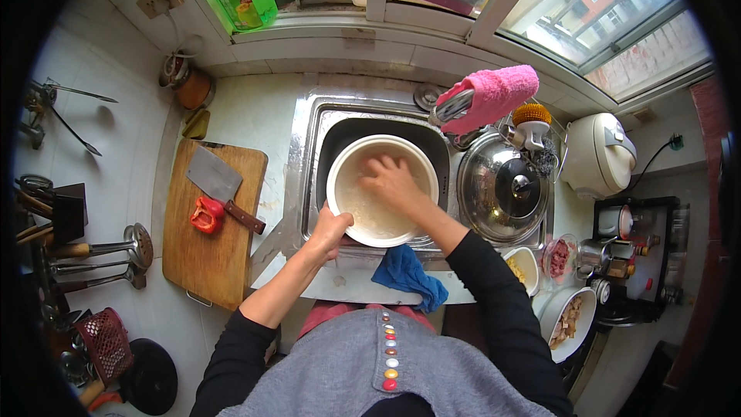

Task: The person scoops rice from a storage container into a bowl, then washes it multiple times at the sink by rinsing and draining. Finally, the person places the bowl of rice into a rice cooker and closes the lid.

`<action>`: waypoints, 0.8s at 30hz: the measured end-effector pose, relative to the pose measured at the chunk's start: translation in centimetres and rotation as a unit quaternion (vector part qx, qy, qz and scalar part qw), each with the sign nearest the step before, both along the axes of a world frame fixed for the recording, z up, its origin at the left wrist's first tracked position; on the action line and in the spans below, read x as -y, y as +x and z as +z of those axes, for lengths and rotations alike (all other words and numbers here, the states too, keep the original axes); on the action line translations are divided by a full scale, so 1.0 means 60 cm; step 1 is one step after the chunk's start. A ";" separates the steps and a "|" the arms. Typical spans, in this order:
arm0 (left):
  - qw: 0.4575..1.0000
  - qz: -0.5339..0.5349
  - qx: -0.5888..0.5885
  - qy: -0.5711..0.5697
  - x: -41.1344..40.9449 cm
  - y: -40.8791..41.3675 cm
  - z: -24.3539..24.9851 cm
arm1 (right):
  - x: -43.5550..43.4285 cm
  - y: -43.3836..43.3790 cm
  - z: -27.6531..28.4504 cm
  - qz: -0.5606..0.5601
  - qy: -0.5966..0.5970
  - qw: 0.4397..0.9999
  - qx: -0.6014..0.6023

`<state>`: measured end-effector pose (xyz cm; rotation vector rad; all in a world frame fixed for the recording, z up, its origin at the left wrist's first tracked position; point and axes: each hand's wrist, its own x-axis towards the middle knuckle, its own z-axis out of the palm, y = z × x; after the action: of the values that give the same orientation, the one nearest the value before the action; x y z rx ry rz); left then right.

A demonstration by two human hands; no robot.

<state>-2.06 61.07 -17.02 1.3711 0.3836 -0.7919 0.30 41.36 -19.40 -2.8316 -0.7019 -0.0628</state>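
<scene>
A round white bowl (429,185) with cloudy liquid in it is held over the basin of a stainless steel sink (347,117). My left hand (332,230) grips the bowl's rim at the lower left. Inside the bowl is my right hand (393,180), its fingers spread and blurred; whether they hold anything cannot be told. Left of the sink, a wooden cutting board (202,266) bears a cleaver (214,174) and a cut red bell pepper (206,214). A blue cloth (408,278) hangs over the counter's front edge, just below the bowl.
Right of the sink basin lies a large pan lid (502,185). A pink cloth (498,95) hangs over the faucet. Farther right are a rice cooker (596,156), a bowl of yellow pieces (529,260), red meat (560,258) in a container and a white bowl of meat pieces (587,315).
</scene>
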 end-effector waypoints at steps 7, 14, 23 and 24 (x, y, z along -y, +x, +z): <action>0.999 -0.024 -0.022 -0.024 0.004 0.001 -0.015 | 0.018 -0.044 -0.050 0.109 -0.093 0.909 -0.391; 0.999 -0.034 -0.026 -0.007 -0.016 -0.023 0.006 | -0.039 -0.035 -0.033 0.089 0.014 0.995 -0.038; 1.000 -0.016 -0.001 -0.012 -0.013 -0.005 -0.002 | 0.018 -0.070 -0.138 -0.068 -0.036 0.922 -0.380; 1.000 -0.022 0.003 -0.018 -0.018 -0.007 -0.004 | 0.010 -0.073 -0.134 -0.040 -0.019 0.912 -0.408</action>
<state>-2.49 62.15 -17.29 1.3523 0.3345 -0.8264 -4.08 40.74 -27.46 -2.5414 -0.3780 1.0576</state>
